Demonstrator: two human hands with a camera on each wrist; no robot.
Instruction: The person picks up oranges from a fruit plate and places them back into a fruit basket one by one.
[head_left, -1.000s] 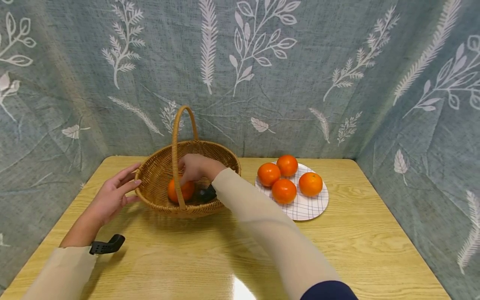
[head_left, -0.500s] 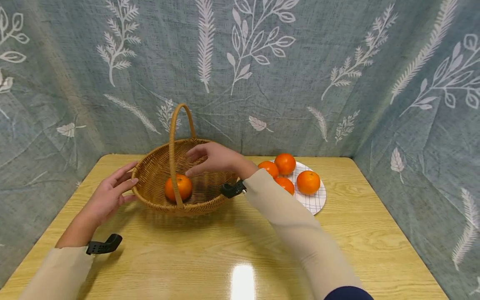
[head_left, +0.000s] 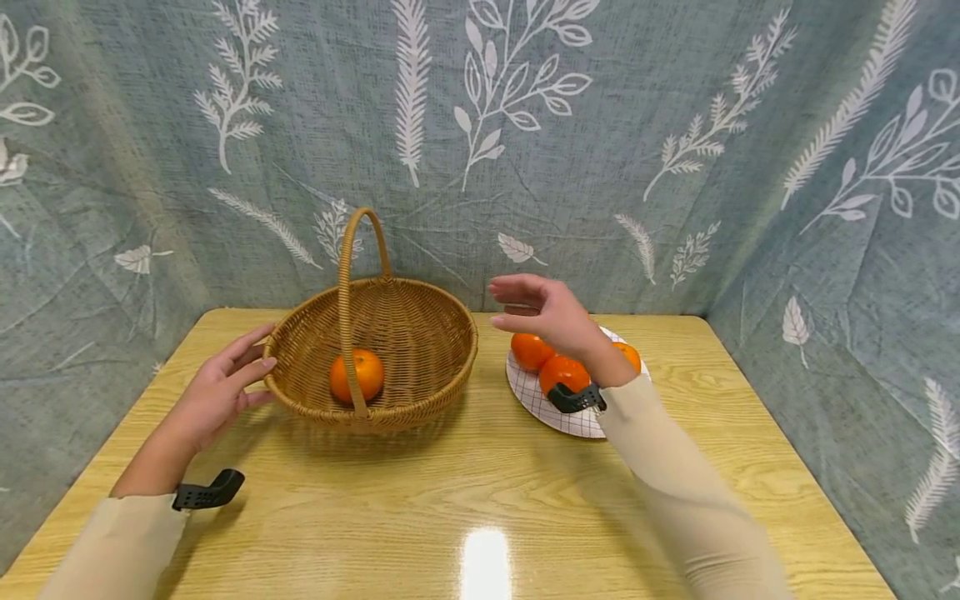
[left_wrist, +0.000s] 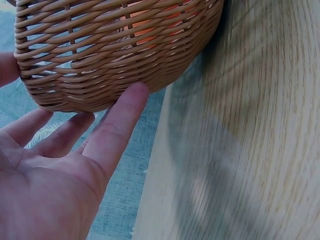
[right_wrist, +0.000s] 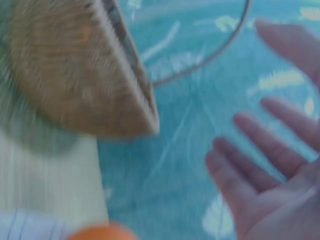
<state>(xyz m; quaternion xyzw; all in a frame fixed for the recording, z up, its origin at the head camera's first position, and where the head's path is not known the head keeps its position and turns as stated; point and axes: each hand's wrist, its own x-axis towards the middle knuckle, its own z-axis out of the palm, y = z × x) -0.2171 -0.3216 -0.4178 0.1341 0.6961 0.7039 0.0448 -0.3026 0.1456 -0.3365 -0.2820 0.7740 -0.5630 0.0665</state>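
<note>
My left hand (head_left: 221,383) rests its fingers against the left side of a wicker basket (head_left: 427,350), the thumb tip right at the rim. Its fingers (left_wrist: 117,125) look mostly straight along the weave in the left wrist view. One orange (head_left: 367,377) lies inside the basket, behind the near foot of the tall handle (head_left: 347,300). My right hand (head_left: 551,317) is in the air with loosely bent fingers and nothing in it. It hovers over the left part of a white checked plate (head_left: 536,406), partly hiding the oranges (head_left: 564,374) on it.
The wooden table (head_left: 420,500) carries the basket at left and the plate at right. A blue-grey cloth (head_left: 450,233) with white leaf prints hangs behind and at both sides. Each wrist wears a black strap (head_left: 210,492).
My right hand let go of the orange in the basket, rose out past the rim, and moved right to above the plate. My left hand has stayed on the basket.
</note>
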